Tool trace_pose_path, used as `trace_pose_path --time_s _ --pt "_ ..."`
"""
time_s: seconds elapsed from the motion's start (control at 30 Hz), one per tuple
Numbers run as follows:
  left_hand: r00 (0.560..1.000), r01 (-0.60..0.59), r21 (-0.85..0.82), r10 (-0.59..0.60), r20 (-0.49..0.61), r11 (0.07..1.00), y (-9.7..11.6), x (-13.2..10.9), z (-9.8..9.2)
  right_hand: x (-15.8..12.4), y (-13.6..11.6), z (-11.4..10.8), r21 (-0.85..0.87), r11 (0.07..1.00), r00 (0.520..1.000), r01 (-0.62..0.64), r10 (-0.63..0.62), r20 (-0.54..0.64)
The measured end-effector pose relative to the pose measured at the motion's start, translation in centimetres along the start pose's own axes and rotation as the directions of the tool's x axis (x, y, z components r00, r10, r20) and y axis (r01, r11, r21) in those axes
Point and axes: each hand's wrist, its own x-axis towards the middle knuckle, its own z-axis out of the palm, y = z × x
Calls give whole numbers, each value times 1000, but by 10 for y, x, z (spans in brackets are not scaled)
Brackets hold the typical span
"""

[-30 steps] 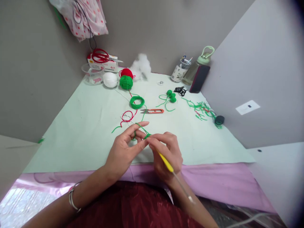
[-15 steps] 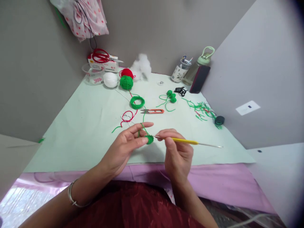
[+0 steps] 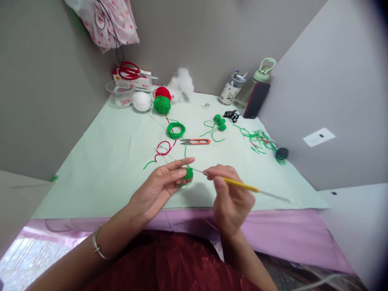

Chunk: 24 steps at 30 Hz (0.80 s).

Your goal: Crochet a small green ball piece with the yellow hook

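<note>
Between the thumb and fingers of my left hand [image 3: 162, 178] is a small green crochet piece [image 3: 188, 173]. Green yarn [image 3: 185, 151] runs up from it past my outstretched index finger. My right hand [image 3: 232, 194] is closed around the yellow grip of a crochet hook [image 3: 242, 184], held like a pen. The hook's thin metal tip points left and reaches the top edge of the crochet piece; whether it sits in a loop is too small to tell. Just beyond my hands lie orange thread snips [image 3: 197, 142] and a coil of green yarn [image 3: 176, 130].
Green [image 3: 162, 105], red and white yarn balls stand at the back beside white stuffing [image 3: 183, 84]. Small green crocheted balls [image 3: 222, 127] lie right of centre. Yarn scraps [image 3: 257, 139], a black tape roll [image 3: 281, 153], a phone [image 3: 256, 101] and a bottle [image 3: 247, 91] line the right side.
My right hand has moved slightly right and down with the hook, which now slants more. The green piece has turned and shifted a little left and up in my left hand.
</note>
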Motion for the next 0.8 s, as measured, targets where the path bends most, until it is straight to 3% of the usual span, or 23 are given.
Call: trace_pose_path --time_s 0.1,0.23,0.43,0.63,0.8 --pt "994 -98 87 102 -40 991 1 -1 -1 4 -1 -1 213 948 971 -235 238 12" --pt "986 -155 207 164 -30 966 -2 -5 1 3 -1 0 237 913 943 -333 315 112" --pt "981 -180 304 194 -17 935 -2 -6 -2 2 2 -3 352 832 903 -428 403 147" --pt "966 -236 380 257 -6 894 -2 -6 -5 6 -3 -5 313 875 929 -368 330 169" --pt "942 -275 500 335 -31 821 -2 -8 -4 1 -11 -7 98 985 978 -145 127 168"
